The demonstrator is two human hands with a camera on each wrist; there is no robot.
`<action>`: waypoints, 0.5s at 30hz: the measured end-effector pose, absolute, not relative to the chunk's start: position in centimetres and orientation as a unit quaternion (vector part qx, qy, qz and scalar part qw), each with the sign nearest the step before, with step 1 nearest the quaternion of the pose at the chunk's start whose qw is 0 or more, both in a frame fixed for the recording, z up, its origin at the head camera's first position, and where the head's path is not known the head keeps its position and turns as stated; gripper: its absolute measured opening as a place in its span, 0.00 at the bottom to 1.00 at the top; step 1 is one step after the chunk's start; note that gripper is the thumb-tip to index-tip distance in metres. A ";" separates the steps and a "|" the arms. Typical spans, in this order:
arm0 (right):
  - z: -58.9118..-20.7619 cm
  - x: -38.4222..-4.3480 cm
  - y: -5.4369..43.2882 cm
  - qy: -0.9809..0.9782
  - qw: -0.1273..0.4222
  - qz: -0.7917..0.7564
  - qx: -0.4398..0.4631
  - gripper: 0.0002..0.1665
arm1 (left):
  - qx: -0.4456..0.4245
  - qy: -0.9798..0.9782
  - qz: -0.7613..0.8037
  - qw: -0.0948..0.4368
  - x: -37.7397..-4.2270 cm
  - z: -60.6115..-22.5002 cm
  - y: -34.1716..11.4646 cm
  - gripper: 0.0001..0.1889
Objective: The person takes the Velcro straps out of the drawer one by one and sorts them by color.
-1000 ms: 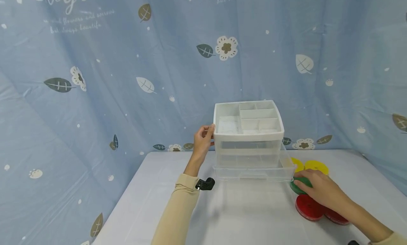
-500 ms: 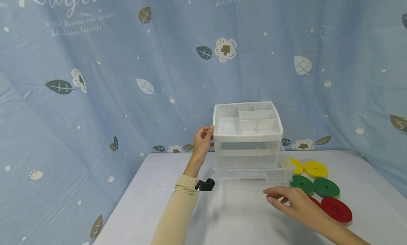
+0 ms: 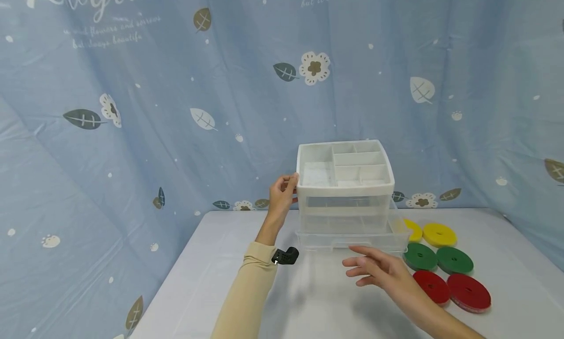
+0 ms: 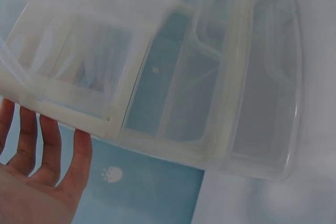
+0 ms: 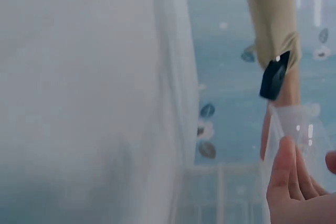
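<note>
A white drawer unit (image 3: 345, 202) with a compartmented top stands near the back of the table. Its clear lower drawer (image 3: 352, 241) is pulled out toward me. My left hand (image 3: 280, 197) touches the unit's left side, and in the left wrist view its fingertips meet the side edge. My right hand (image 3: 379, 270) hovers in front of the drawer, fingers loosely spread and holding nothing. To its right lie flat coiled rolls in pairs: green rolls (image 3: 455, 260), red rolls (image 3: 469, 293) and yellow rolls (image 3: 439, 235).
A white-covered table (image 3: 238, 280) carries everything. Behind it hangs a blue curtain (image 3: 246, 75) printed with leaves and flowers. The drawer front partly overlaps the left yellow roll. A black wrist device (image 3: 285, 256) sits at the left cuff.
My right hand has lifted off the left green roll and moved left to the front of the drawer, its fingers now spreading. The left hand has stayed at the unit's side.
</note>
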State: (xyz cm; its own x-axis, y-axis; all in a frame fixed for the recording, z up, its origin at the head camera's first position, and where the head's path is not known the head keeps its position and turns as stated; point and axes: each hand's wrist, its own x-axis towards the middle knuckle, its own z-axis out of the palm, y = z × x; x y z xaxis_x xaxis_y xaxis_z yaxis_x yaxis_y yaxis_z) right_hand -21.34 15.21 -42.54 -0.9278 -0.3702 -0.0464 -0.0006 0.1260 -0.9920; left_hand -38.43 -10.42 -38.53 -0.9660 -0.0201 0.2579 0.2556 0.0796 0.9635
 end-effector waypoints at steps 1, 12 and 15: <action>-42.4 -21.3 15.1 0.718 0.158 -0.668 -0.112 0.33 | -0.081 -0.727 -0.674 0.103 -38.5 -38.5 -10.4 0.25; -42.0 -21.4 15.0 0.556 0.239 -0.794 -0.061 0.38 | -0.082 -0.725 -0.672 0.125 -38.7 -39.0 -10.1 0.26; -42.0 -21.4 15.0 0.533 0.247 -0.806 -0.072 0.36 | -0.080 -0.726 -0.672 0.126 -38.7 -39.1 -10.2 0.26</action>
State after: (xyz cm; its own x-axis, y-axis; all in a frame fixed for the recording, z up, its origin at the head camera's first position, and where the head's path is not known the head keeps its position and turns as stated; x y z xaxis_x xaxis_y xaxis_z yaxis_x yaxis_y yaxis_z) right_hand -21.41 14.99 -42.05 -0.8678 -0.4744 -0.1478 0.3219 -0.3101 -0.8945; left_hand -38.66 -10.24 -39.06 -0.9554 -0.0542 0.2903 0.2853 0.0851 0.9547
